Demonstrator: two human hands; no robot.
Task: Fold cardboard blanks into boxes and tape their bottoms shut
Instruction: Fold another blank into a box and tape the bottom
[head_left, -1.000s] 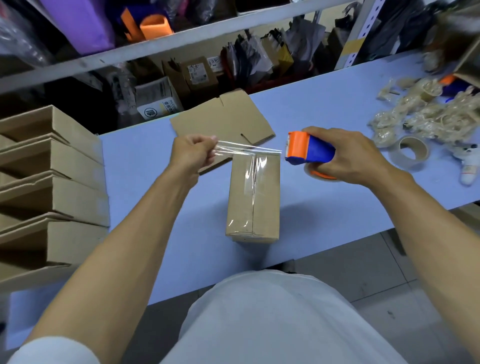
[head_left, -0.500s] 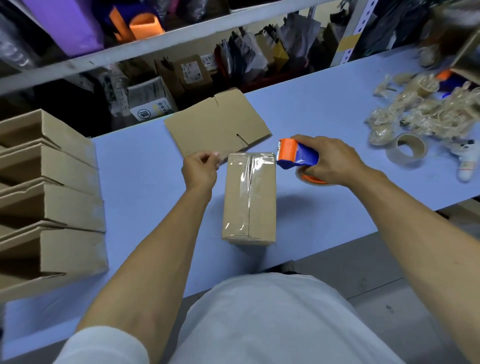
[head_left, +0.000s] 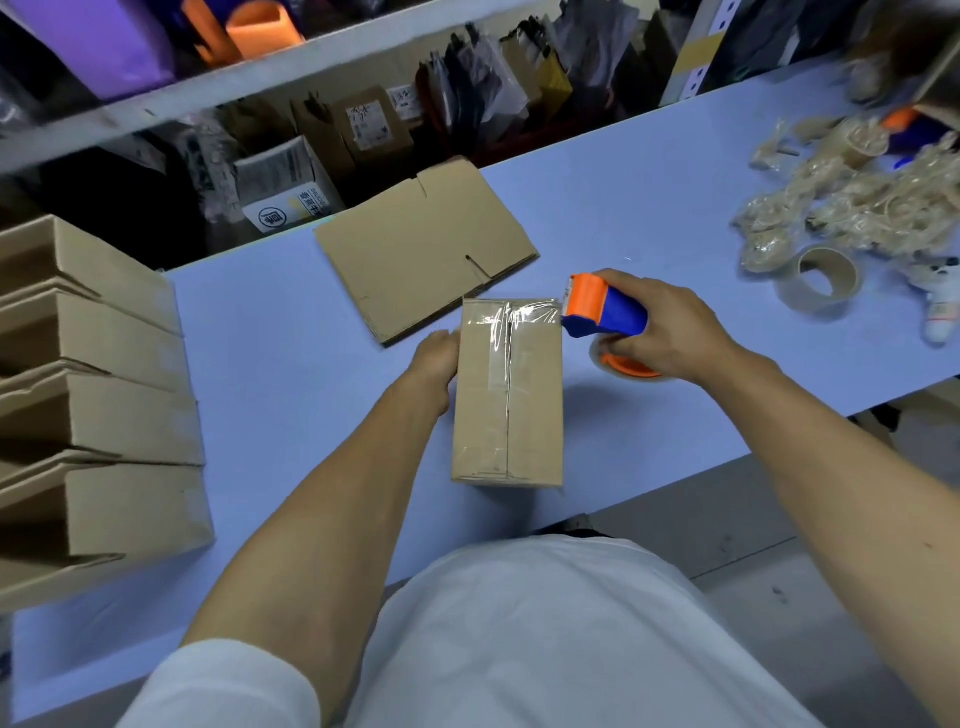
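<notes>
Gripping the tape gun (head_left: 605, 312) in my right hand (head_left: 670, 332), fingers wrapped round its blue handle, I have its orange head touching the far right corner of the box (head_left: 506, 389), where clear tape (head_left: 511, 317) crosses the far end. My left hand (head_left: 436, 358) lies against the box's left side at its far end; its fingers are hidden behind the box, so I cannot tell whether that grip is clenched or released. That box stands on the blue counter (head_left: 291, 364) at the middle, near the edge closest to me, its taped seam running from 12 to 6 o'clock. Just beyond it at 11 o'clock lies a flat blank (head_left: 421, 249). At 9 o'clock a stack of folded boxes (head_left: 93, 405) sits at the counter's left end. At 2 o'clock lie a tape roll (head_left: 826, 280) and a heap of crumpled tape scraps (head_left: 852, 202).
</notes>
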